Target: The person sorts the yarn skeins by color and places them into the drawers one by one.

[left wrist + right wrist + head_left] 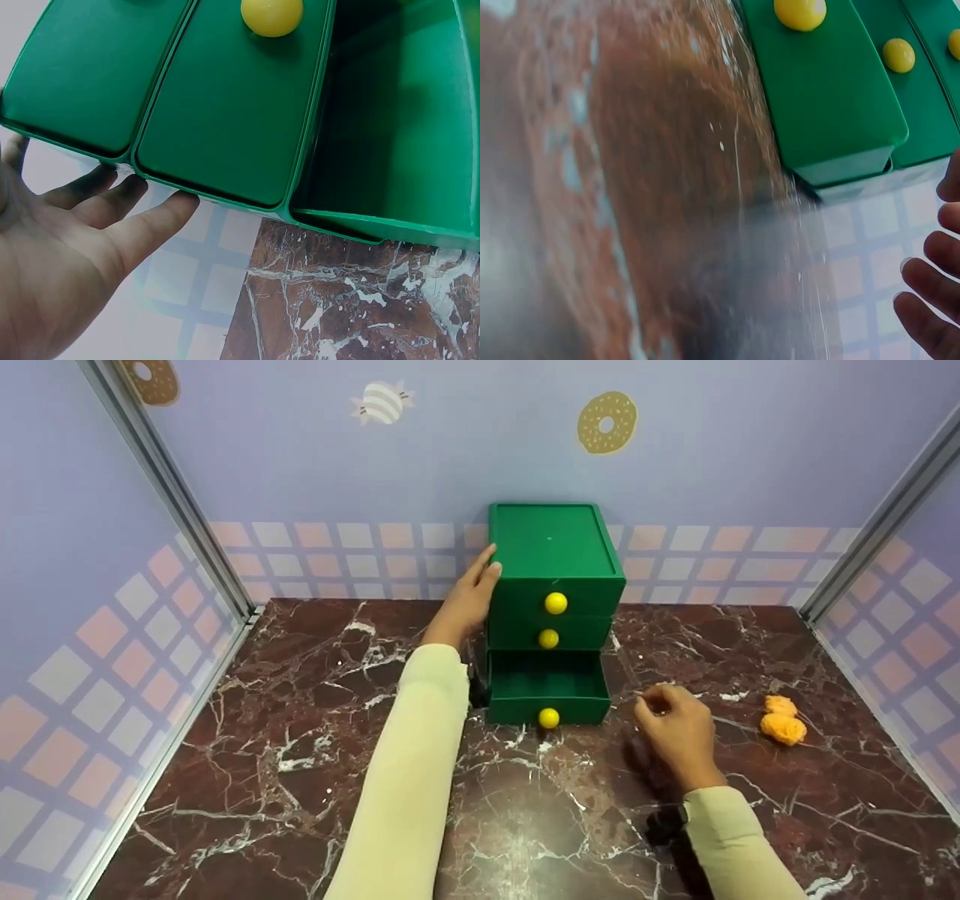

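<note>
A green drawer cabinet [556, 540] with yellow ball knobs stands against the back wall. Its bottom drawer [548, 710] is pulled out, and the inside that shows is bare; the upper two drawers are closed. My left hand [469, 604] rests against the cabinet's left side, its fingertips touching the side wall [97, 154] in the left wrist view. To the right of the pulled-out drawer, my right hand [679, 729] hovers above the table with loosely bent fingers and nothing in them. The right wrist view shows its fingers [930, 281] apart from the cabinet.
Two fluffy orange lumps [782, 721] lie touching each other on the table, right of my right hand. The dark red marbled table [300, 780] is bounded by patterned lilac walls [300, 457] at the back and sides, with metal strips at the corners.
</note>
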{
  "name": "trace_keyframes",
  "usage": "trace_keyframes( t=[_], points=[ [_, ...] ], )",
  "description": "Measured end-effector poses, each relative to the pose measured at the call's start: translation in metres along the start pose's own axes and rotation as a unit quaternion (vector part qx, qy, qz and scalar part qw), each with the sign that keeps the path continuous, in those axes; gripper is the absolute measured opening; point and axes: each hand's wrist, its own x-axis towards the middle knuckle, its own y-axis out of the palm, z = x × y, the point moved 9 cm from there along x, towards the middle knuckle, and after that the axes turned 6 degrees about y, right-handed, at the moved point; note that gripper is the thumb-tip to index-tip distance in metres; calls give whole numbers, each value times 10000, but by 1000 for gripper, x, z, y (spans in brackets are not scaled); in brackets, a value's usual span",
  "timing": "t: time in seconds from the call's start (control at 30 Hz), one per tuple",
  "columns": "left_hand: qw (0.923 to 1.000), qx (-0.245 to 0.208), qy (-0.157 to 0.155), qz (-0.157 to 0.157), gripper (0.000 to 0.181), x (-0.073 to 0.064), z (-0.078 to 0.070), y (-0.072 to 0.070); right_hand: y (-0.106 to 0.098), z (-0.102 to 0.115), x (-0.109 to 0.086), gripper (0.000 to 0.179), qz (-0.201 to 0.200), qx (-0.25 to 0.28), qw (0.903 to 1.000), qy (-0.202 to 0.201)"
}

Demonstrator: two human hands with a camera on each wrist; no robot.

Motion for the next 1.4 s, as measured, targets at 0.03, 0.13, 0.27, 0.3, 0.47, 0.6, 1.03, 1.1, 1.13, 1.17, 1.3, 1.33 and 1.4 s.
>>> trace_keyframes(
  t=[0.03,0.13,0.27,0.3,0.47,0.6,1.03,1.1,1.13,1.17,1.3,1.33,1.4],
  points=[
    [10000,-5,-18,9,52,0,0,0,-1,-2,1,8,-1,-13,10000,49],
    [10000,-18,-37,39,52,0,0,1,-5,-10,2,9,9,-82,9997,215],
    [10000,-43,-54,70,53,0,0,1,-10,-17,3,11,19,-188,9991,386],
    [9999,-23,-61,76,53,0,0,1,-11,-18,4,12,25,-206,9990,403],
    [9999,26,-89,109,53,-1,0,2,-15,-26,7,17,91,-213,9981,566],
    [9999,-50,-90,82,53,0,0,2,-17,-34,8,21,150,-283,9967,742],
    [10000,-35,-43,50,55,0,0,1,-29,-48,11,22,245,-311,9931,1103],
    [10000,-27,-58,40,55,0,1,0,-30,-49,12,22,283,-328,9930,1101],
    [10000,-20,-58,31,54,0,1,0,-31,-50,12,21,294,-342,9929,1104],
    [10000,-30,-59,28,54,0,1,0,-32,-50,13,22,291,-354,9928,1109],
    [10000,-57,-7,7,54,0,0,0,-38,-55,15,22,262,-412,9921,1152],
    [10000,-40,20,3,54,0,-1,0,-40,-57,15,23,265,-406,9919,1174],
    [10000,-25,53,8,54,0,-2,0,-43,-60,17,24,275,-426,9915,1201]
  ],
)
